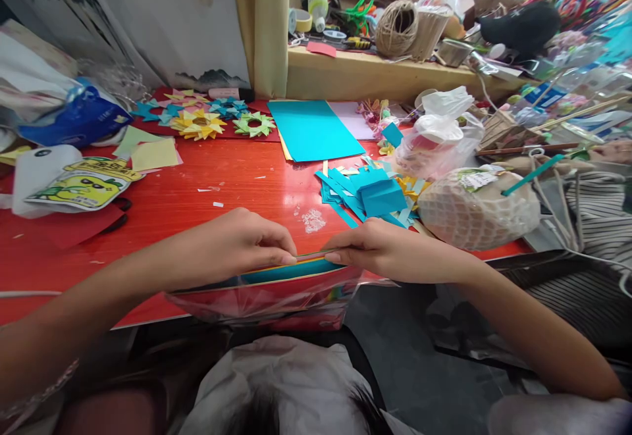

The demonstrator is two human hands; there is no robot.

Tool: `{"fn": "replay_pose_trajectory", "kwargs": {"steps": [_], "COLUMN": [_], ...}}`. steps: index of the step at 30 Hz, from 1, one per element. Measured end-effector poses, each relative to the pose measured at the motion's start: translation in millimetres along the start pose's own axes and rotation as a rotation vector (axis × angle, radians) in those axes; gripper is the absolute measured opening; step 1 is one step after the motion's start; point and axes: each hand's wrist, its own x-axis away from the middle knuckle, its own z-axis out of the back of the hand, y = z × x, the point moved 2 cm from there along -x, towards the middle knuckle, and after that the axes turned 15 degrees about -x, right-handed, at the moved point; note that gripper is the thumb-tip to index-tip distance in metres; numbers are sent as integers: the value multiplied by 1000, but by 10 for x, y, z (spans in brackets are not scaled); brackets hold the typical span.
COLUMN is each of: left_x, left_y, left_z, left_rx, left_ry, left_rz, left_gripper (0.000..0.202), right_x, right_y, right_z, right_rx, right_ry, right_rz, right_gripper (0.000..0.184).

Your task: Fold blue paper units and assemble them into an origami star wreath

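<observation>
My left hand (241,244) and my right hand (380,251) meet at the near edge of the red table (197,185). Both pinch the top edge of a thin sheet of coloured paper (311,255) seen edge-on between the fingertips. Below them a clear plastic pack of coloured paper (276,293) hangs over the table edge, with teal and orange sheets showing. Just beyond my right hand lies a heap of teal paper strips and scraps (368,195).
A teal sheet (313,129) lies at the table's middle back, folded paper stars (200,122) to its left, pale notes (151,152), a blue bag (74,119), a netted white bundle (474,208) at right, and a twine ball (397,27) on the cluttered shelf.
</observation>
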Motion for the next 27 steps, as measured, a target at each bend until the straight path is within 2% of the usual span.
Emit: {"fn": "replay_pose_trajectory", "kwargs": {"steps": [10, 17, 22, 27], "left_x": [-46, -79, -116, -113], "left_y": [-53, -2, 18, 34], "left_z": [-63, -67, -88, -156], "left_rx": [130, 143, 88, 62], "left_ry": [-28, -44, -53, -58], "left_rz": [72, 92, 51, -4], "left_gripper": [26, 26, 27, 26], "right_x": [-8, 6, 23, -21], "right_y": [10, 7, 2, -25], "right_z": [15, 21, 2, -70], "right_rx": [23, 3, -11, -84], "right_ry": [-56, -108, -166, -189], "right_rz": [-17, -60, -85, -30], "right_gripper": [34, 29, 31, 34]}}
